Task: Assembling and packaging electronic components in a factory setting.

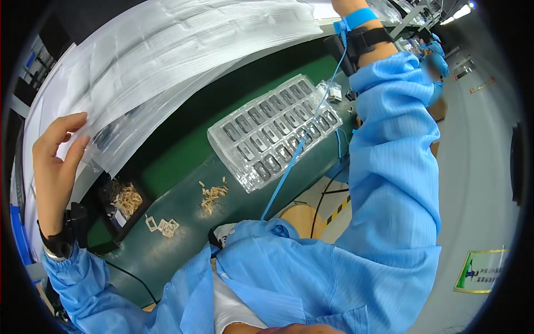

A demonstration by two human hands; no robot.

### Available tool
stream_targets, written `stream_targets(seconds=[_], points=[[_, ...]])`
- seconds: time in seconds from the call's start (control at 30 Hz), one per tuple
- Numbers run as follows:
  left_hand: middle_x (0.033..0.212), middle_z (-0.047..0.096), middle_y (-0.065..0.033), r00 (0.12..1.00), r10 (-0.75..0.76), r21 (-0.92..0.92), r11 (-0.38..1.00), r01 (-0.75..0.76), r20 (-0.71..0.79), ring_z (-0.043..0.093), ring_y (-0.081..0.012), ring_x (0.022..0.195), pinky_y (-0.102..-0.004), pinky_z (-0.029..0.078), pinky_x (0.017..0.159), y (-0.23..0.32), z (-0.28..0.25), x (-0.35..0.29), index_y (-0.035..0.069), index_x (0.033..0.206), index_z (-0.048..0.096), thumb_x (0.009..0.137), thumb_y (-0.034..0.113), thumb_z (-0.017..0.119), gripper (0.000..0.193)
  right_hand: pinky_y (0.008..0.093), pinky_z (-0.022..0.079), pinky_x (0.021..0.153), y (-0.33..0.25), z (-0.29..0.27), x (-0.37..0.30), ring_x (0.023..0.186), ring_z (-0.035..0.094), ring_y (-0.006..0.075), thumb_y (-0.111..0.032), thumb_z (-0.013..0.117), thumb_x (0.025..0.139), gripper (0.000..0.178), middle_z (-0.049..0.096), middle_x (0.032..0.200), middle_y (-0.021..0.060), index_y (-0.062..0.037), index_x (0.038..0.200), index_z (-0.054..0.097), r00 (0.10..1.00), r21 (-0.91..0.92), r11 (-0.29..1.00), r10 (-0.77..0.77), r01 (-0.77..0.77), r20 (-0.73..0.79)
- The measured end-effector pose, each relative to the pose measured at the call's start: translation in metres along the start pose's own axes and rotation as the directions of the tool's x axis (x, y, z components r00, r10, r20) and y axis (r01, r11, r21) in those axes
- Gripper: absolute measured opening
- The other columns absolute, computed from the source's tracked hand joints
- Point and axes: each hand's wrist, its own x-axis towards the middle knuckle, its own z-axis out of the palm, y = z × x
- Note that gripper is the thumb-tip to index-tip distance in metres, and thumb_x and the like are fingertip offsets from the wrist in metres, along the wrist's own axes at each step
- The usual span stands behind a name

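My left hand is raised at the left, beside the near left edge of a large stack of translucent plastic sheets. Thumb and index finger are apart, their tips against or very close to that edge; no firm grip shows. Reaching to the top edge of the view, my right hand is mostly cut off and its fingers are hidden. The stack spans the far side of the green bench. Nearer me lies a clear blister tray with rows of small dark rectangular parts.
A dark bin with pale scraps stands at the bench's left. Loose pale scraps and small white frames lie along the near side. A blue coiled cord runs from my right wrist across the tray. Other people are far right.
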Motion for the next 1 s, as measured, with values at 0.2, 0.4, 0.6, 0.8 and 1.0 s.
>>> stream_targets(seconds=[0.2, 0.4, 0.6, 0.8, 1.0], points=[[0.085, 0.065, -0.0105, 0.999, 0.009, -0.039, 0.999, -0.011, -0.045, 0.060, -0.0209, 0.077, -0.0302, 0.045, 0.073, -0.003, 0.010, 0.001, -0.002, 0.093, 0.062, 0.079, 0.000, 0.061, 0.014, 0.0316, 0.049, 0.059, 0.050, -0.013, -0.003, 0.062, 0.063, 0.0184, -0.017, 0.068, 0.067, 0.018, 0.066, 0.066, 0.0114, 0.0000, 0.071, 0.068, 0.995, -0.558, 0.825, -0.053, 0.091, 0.084], [0.093, 0.064, -0.0087, 0.993, -0.027, 0.070, 0.997, 0.035, -0.113, 0.057, -0.0210, 0.085, -0.0300, 0.043, 0.074, -0.006, 0.009, 0.014, 0.001, 0.097, 0.062, 0.079, 0.012, 0.065, 0.021, 0.0303, 0.050, 0.067, 0.070, -0.034, 0.009, 0.069, 0.064, 0.0190, -0.026, 0.065, 0.076, 0.023, 0.068, 0.074, 0.0088, -0.0034, 0.082, 0.068, 0.996, -0.559, 0.829, 0.048, 0.004, 0.079], [0.093, 0.058, -0.0061, 0.971, -0.238, -0.054, 0.970, 0.237, -0.013, 0.051, -0.0171, 0.082, -0.0282, 0.042, 0.064, -0.024, -0.002, 0.003, 0.003, 0.098, 0.060, 0.074, 0.014, 0.069, 0.027, 0.0331, 0.051, 0.052, 0.064, -0.018, -0.009, 0.052, 0.064, 0.0208, -0.039, 0.065, 0.080, 0.044, 0.065, 0.067, 0.0143, 0.0043, 0.084, 0.063, 0.930, -0.509, 0.806, 0.367, -0.301, 0.031], [0.077, 0.053, -0.0075, 0.990, -0.143, -0.150, 0.979, 0.138, -0.021, 0.050, -0.0158, 0.067, -0.0273, 0.041, 0.057, -0.011, -0.003, 0.003, 0.000, 0.081, 0.058, 0.072, 0.004, 0.065, 0.011, 0.0266, 0.046, 0.045, 0.050, -0.022, -0.012, 0.055, 0.064, 0.0169, -0.022, 0.066, 0.080, 0.026, 0.065, 0.069, 0.0103, 0.0033, 0.077, 0.063, 0.869, -0.232, 0.867, 0.477, -0.442, 0.129], [0.067, 0.053, -0.0113, 0.990, -0.116, -0.116, 0.988, 0.106, -0.083, 0.050, -0.0197, 0.060, -0.0300, 0.041, 0.057, -0.008, -0.001, 0.004, -0.003, 0.075, 0.054, 0.076, 0.002, 0.060, 0.008, 0.0279, 0.040, 0.040, 0.052, -0.018, -0.008, 0.048, 0.058, 0.0165, -0.038, 0.063, 0.082, 0.041, 0.062, 0.062, 0.0100, 0.0023, 0.074, 0.061, 0.859, -0.353, 0.818, 0.508, -0.454, 0.072]])
